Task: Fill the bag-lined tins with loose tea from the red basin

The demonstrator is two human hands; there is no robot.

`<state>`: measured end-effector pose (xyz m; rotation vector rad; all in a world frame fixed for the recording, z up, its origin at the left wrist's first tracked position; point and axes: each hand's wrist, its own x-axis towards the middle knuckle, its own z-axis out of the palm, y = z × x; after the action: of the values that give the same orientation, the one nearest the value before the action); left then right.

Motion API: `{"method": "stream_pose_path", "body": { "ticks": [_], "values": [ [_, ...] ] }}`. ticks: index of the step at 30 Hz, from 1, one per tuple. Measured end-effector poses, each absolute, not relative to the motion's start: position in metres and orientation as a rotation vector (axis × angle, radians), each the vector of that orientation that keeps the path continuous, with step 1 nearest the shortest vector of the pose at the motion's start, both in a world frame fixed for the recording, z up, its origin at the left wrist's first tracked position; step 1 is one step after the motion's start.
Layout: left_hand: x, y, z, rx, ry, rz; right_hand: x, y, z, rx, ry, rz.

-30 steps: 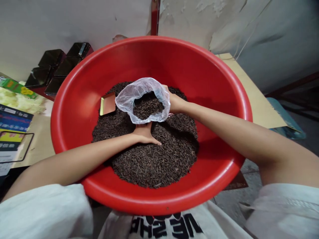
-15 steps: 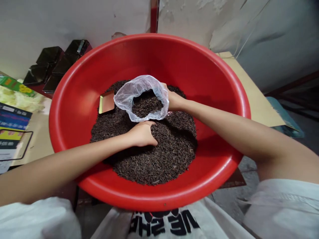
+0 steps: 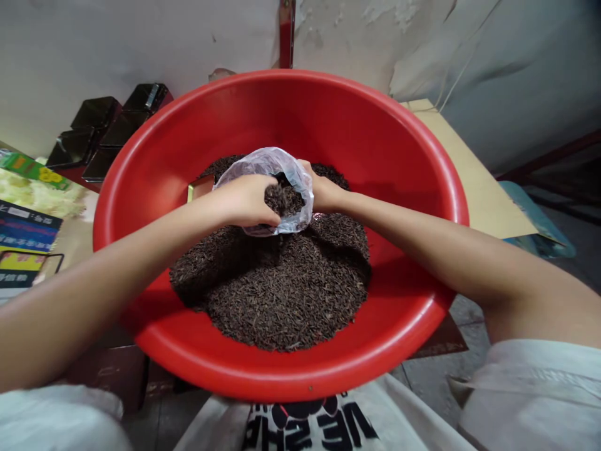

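A large red plastic basin (image 3: 291, 388) holds a heap of dark loose tea leaves (image 3: 291, 288). Above the heap, a clear plastic bag (image 3: 256, 161) gapes with tea leaves inside. My right hand (image 3: 323, 188) grips the bag's right side, its fingers partly hidden behind the plastic. At the bag's mouth is my left hand (image 3: 248, 199), curled around a handful of tea leaves (image 3: 282, 197), a few of them dropping below it. A rectangular lid (image 3: 200, 186) with a yellowish rim lies on the tea at the left, partly covered by my left forearm.
Several dark tins (image 3: 96, 113) are grouped left of the basin, near a green packet (image 3: 32, 169). Printed packaging (image 3: 28, 232) lies at the left edge. A cardboard sheet (image 3: 488, 175) is on the right, with the wall (image 3: 347, 37) behind.
My left hand has risen from the tea heap to the bag's mouth with tea leaves in it. My right hand stays at the bag, which has shifted slightly.
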<state>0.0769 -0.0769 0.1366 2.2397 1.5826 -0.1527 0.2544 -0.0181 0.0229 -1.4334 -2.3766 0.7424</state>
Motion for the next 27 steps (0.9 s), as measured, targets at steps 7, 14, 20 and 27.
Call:
{"method": "stream_pose_path", "body": {
  "ticks": [7, 14, 20, 27],
  "values": [
    [0.099, -0.049, 0.102, 2.406, 1.601, -0.425, 0.256, -0.014, 0.020, -1.359, -2.354, 0.787],
    [0.100, -0.052, 0.123, 2.506, 1.789, -0.305, 0.259, -0.011, 0.018, -1.308, -2.319, 0.801],
    [0.067, -0.087, 0.136, 2.697, 1.201, -0.425, 0.261, -0.006, 0.011, -1.256, -2.283, 0.807],
    [0.043, -0.081, 0.113, 3.059, 1.167, -0.190, 0.261, -0.005, 0.008, -1.273, -2.264, 0.822]
  ]
}}
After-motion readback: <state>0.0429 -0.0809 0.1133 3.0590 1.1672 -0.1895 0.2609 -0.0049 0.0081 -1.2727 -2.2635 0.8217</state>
